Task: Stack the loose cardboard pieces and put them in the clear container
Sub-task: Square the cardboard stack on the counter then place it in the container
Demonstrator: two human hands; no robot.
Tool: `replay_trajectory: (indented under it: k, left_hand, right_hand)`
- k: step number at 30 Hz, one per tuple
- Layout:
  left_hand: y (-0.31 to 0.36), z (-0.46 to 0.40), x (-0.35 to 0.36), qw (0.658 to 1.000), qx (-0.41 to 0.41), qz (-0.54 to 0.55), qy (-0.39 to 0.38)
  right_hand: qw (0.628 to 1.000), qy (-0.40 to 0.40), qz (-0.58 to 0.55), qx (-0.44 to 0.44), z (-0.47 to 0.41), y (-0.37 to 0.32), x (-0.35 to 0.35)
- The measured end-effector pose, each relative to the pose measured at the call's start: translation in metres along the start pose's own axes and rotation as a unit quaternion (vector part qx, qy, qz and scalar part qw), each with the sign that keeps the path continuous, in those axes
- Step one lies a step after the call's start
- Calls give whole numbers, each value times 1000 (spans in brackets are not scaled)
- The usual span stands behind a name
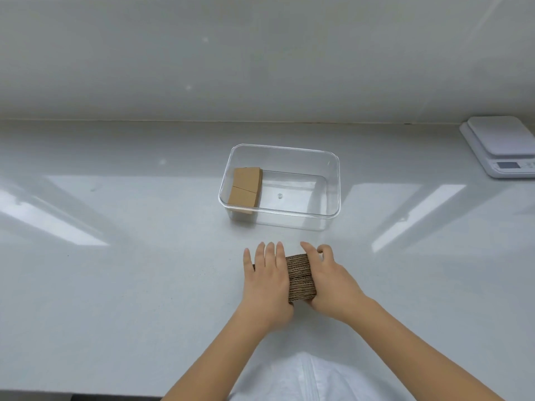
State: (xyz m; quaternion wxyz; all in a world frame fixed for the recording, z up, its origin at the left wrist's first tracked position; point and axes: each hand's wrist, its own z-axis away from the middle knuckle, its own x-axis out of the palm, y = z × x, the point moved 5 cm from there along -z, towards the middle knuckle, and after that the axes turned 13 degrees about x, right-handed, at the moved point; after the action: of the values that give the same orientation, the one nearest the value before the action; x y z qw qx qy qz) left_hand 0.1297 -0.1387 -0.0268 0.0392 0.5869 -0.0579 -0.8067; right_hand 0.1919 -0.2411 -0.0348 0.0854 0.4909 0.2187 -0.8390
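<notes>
A stack of brown corrugated cardboard pieces [301,277] stands on edge on the white counter, its ridged edges facing up. My left hand [265,280] presses flat against the stack's left face, fingers straight. My right hand [325,280] clamps the right face, fingers curled over the far end. The clear container [330,195] sits just beyond the hands. Inside it, against the left wall, stand two groups of cardboard pieces [244,186]; the rest of its floor is bare.
A white kitchen scale [502,146] rests at the far right of the counter [130,270]. A white wall rises behind the counter. The counter's front edge runs below my forearms, with white clothing beneath.
</notes>
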Motion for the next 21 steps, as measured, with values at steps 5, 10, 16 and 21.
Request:
replay_trajectory:
  k: [5,10,16,21]
  left_hand:
    - [-10,-6,-2,997,42,6,58]
    - [-4,-12,-5,998,19,-61,11]
    - [-16,-9,4,998,46,2,31]
    - [-45,5,6,986,32,129,103]
  right_hand:
    - [999,24,-37,-10,-1,-2,-7]
    - [981,115,154,10,0,-16,-10]
    - [972,154,155,-85,-8,-35,2]
    - [975,129,156,-88,-16,-34,-2]
